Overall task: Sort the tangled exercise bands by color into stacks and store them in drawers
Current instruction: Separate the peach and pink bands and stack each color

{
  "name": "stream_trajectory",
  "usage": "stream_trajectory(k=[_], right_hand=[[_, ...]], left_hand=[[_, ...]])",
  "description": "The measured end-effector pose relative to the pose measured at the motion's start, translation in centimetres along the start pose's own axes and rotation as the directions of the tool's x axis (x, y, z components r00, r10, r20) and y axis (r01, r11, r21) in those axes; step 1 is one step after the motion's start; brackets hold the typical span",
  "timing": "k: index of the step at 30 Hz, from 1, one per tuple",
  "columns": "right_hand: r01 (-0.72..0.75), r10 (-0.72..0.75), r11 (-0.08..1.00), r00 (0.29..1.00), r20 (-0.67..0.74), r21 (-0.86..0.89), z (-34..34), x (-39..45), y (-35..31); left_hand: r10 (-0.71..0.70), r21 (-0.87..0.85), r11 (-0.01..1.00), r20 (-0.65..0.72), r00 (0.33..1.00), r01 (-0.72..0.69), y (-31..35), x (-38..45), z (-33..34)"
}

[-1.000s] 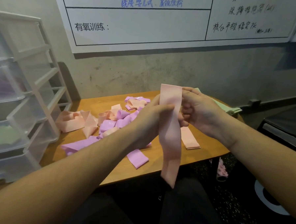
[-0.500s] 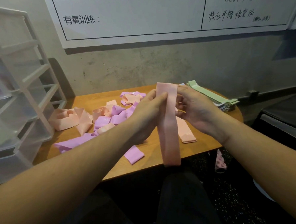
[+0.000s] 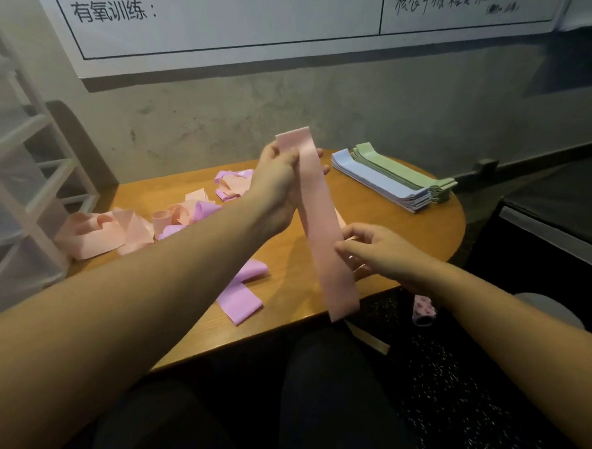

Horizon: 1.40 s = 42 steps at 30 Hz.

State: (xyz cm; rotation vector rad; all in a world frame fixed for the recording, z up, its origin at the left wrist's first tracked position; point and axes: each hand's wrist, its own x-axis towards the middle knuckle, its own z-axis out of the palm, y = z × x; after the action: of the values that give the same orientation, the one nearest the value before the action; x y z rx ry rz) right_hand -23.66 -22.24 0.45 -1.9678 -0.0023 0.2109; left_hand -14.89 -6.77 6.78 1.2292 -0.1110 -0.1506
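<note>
Sliding down from beside the left hand, which pinches the top of the pink band above the surface, the right hand now pinches mid-strip; pull taut, flattening it for stacking.

A gym back room, by the look of it: a whiteboard with handwritten training headings hangs on a bare concrete wall, exercise bands lie stacked on a wooden counter, and speckled rubber flooring lies below.

We've slid our right hand down the pink band; our left hand lifted its top end higher.
</note>
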Motion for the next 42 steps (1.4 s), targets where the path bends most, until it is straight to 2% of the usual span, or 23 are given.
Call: stream_trajectory(k=[7, 13, 16, 20, 25, 29, 34, 37, 39, 42], right_hand=[[-0.050, 0.045, 0.998, 0.989, -0.141, -0.030, -0.5, 1.0, 1.3], [-0.085, 0.091, 0.994, 0.992, -0.088, 0.071, -1.7, 2.0, 2.1], [-0.098, 0.098, 0.995, 0.992, -0.076, 0.004, -2.7, 2.8, 2.3], [-0.060, 0.044, 0.993, 0.989, -0.142, -0.106, -4.1, 4.4, 2.2], [-0.085, 0.065, 0.987, 0.987, -0.144, -0.138, -4.6, 6.6, 3.5], [-0.084, 0.071, 0.989, 0.992, -0.108, -0.122, -4.6, 7.6, 4.8], [0.017, -0.058, 0.886, 0.996, -0.073, -0.464, -4.8, 7.7, 5.9], [0.086, -0.109, 0.804, 0.994, -0.003, -0.588, -5.2, 7.5, 6.0], [0.140, -0.123, 0.769, 0.990, 0.071, -0.624, -5.7, 7.1, 6.3], [0.200, -0.123, 0.784, 0.978, 0.170, -0.587, -6.8, 6.2, 6.5]], left_hand=[[-0.039, 0.129, 0.990, -0.112, 0.993, 0.053, -1.2, 4.4, 1.7], [-0.087, 0.120, 0.986, -0.215, 0.973, 0.115, -2.8, 9.1, 2.1], [-0.109, 0.154, 0.976, -0.258, 0.960, 0.152, -3.9, 11.1, 1.7], [-0.140, 0.200, 0.959, -0.290, 0.947, 0.203, -5.3, 13.8, 1.5], [-0.145, 0.293, 0.924, -0.326, 0.934, 0.245, -7.7, 16.3, 1.2], [-0.136, 0.405, 0.876, -0.311, 0.941, 0.260, -9.1, 17.8, 0.6], [-0.133, 0.599, 0.758, -0.246, 0.960, 0.258, -9.8, 18.7, -0.5], [-0.134, 0.666, 0.709, -0.196, 0.971, 0.232, -10.2, 19.2, -1.0], [-0.111, 0.704, 0.680, -0.182, 0.977, 0.208, -10.3, 19.3, -1.2], [-0.072, 0.748, 0.642, -0.163, 0.984, 0.171, -10.7, 19.8, -1.4]])
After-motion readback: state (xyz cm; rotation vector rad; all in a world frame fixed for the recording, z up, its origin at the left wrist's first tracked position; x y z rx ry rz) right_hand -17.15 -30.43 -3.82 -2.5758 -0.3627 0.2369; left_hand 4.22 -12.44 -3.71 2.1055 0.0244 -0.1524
